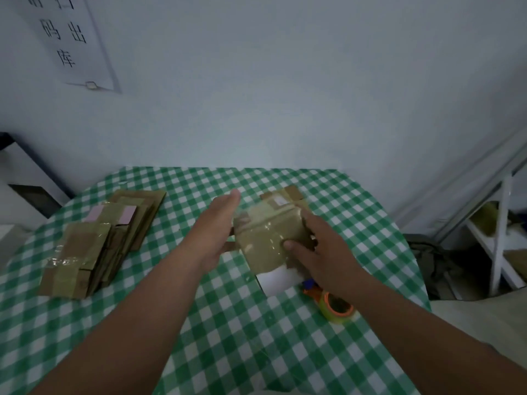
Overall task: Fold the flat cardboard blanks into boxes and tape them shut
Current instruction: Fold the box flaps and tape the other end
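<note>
Bracketing a glossy taped cardboard box (265, 238), left hand (218, 226) flat, right hand (316, 246) fingers gripping it.

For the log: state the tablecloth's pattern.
Green and white checks on the tablecloth, clearest in the head view.

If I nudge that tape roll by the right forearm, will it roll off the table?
Probably not: the tape roll seems to lie nearly flat on the checked tablecloth, so it should slide. Its attached orange dispenser part likely hinders rolling. It looks light, easily knocked.
</note>
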